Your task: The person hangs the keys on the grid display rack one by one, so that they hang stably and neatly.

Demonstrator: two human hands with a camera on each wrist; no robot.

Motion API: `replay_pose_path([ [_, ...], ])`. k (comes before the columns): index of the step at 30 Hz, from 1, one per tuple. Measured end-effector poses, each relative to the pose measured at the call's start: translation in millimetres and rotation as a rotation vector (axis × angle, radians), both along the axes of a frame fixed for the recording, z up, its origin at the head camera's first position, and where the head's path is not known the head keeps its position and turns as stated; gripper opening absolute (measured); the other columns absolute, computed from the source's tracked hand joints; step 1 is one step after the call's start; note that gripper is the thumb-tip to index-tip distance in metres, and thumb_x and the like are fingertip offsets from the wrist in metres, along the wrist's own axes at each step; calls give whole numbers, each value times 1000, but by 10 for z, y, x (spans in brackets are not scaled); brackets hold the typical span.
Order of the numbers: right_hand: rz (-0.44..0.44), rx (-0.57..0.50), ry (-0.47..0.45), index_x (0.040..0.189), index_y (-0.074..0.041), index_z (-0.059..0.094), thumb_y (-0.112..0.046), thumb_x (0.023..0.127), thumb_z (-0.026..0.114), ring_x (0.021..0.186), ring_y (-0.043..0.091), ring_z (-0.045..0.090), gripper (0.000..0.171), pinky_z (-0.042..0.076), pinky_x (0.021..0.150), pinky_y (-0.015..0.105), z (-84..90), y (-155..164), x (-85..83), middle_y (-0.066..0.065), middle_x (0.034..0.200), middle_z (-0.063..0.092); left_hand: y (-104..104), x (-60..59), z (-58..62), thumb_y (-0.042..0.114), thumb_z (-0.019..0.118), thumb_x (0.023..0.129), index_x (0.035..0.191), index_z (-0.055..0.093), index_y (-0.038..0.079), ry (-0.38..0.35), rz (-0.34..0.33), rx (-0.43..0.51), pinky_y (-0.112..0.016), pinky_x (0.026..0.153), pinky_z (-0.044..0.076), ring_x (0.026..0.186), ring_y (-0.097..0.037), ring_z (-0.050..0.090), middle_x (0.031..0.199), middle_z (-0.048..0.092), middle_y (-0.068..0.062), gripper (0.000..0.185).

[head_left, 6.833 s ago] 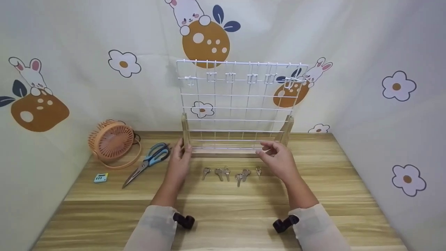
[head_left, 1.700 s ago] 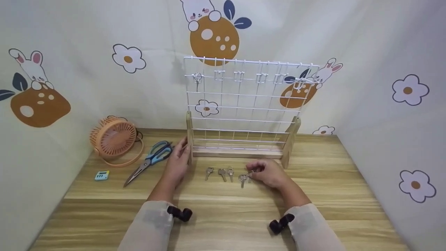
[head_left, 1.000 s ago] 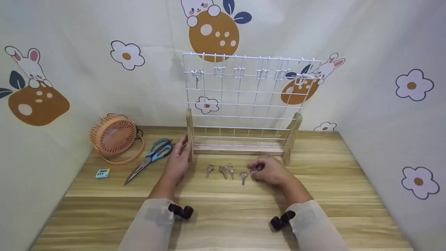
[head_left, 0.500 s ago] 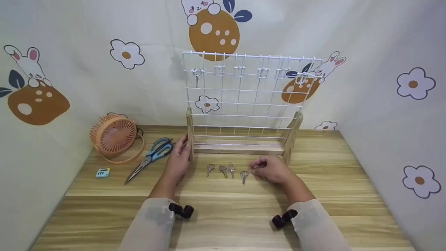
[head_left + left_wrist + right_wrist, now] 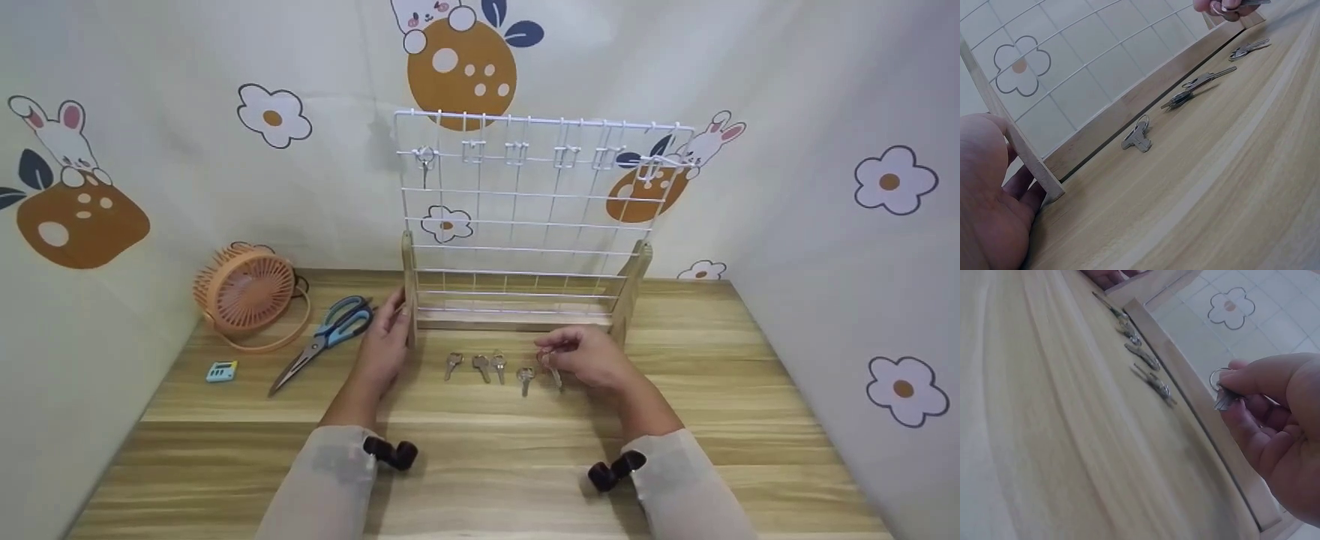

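One ringed, silver metal key [image 5: 556,377] is pinched in our right hand [image 5: 594,358], right of centre in the frame; left of centre, our left hand [image 5: 384,345] grips a pale wooden post [image 5: 409,266]. A slack pinch could drop the key.

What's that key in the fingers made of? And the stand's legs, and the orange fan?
Held key: probably metal, grey and slightly shiny. Stand's legs: seemingly wood, matte, tan like cut timber. Orange fan: likely plastic, with an even, satiny colour and thin, moulded-looking ribs.
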State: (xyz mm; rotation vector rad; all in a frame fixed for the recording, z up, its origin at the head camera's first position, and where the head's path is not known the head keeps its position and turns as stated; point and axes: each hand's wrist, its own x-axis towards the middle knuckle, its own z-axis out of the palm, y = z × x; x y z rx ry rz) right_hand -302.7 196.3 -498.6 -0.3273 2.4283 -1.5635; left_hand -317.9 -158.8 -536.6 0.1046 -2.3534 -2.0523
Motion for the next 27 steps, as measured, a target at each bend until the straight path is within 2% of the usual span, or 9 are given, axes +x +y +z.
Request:
replay_pose_path([
  [6, -52, -61, 89, 115, 0, 81, -11, 92, 84, 90, 11, 75, 26, 63, 78, 21, 244, -116, 71, 10, 107, 82, 2, 2, 26, 49, 42, 115, 168, 31, 38, -11, 18, -46, -51, 134, 31, 163, -30, 34, 177, 33, 0, 55],
  [11, -93, -150, 128, 113, 1, 81, -10, 93, 83, 88, 9, 76, 23, 64, 80, 21, 558, -236, 136, 8, 101, 83, -4, 15, 20, 47, 41, 115, 169, 31, 37, 7, -3, -35, -53, 134, 30, 163, -30, 32, 176, 34, -3, 55],
  [19, -130, -156, 218, 111, -6, 83, -14, 95, 82, 87, 13, 77, 18, 66, 81, 27, 1347, -440, 194, 2, 99, 82, 6, 5, 8, 49, 42, 115, 168, 32, 38, 12, 3, -48, -52, 134, 29, 163, -31, 32, 176, 34, -2, 55],
  [24, -142, -177, 285, 112, -9, 84, -17, 95, 82, 93, 16, 77, 18, 64, 83, 25, 1811, -575, 148, 4, 102, 82, 7, -5, 12, 49, 43, 114, 167, 33, 41, 9, 13, -46, -53, 133, 31, 163, -31, 33, 177, 33, 1, 54],
  [27, -135, -169, 322, 112, -11, 84, -19, 96, 83, 98, 17, 76, 19, 62, 84, 24, 2025, -652, 111, 4, 105, 81, 12, -4, 11, 49, 43, 114, 167, 33, 43, 5, 18, -55, -53, 133, 32, 163, -31, 34, 176, 33, 1, 54],
])
